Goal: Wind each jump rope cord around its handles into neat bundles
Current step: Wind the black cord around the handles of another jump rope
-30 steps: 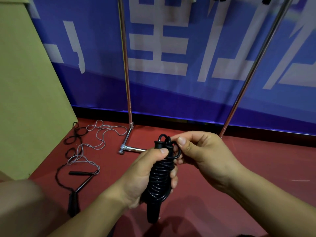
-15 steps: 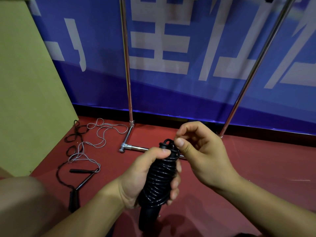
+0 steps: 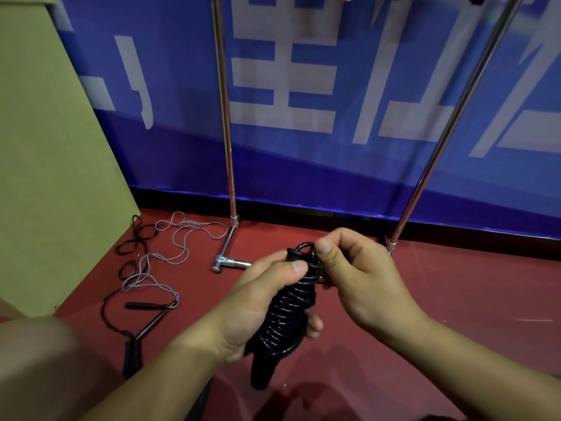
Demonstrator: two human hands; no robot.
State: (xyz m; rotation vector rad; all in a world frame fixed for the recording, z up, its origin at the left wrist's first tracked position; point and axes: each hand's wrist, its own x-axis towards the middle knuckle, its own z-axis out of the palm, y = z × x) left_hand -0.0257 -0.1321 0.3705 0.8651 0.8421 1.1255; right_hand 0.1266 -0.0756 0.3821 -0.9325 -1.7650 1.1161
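one head-worn view, looking forward and down, close over the floor [image 3: 455, 299].

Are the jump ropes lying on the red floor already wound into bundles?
No, the grey cord and black cord lie loose on the red floor.

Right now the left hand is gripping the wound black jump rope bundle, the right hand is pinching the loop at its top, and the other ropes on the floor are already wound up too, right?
Not quite. The head view shows the left hand gripping the black jump rope bundle and the right hand pinching its top loop, but the grey rope and black rope on the floor lie loose and tangled, not wound.
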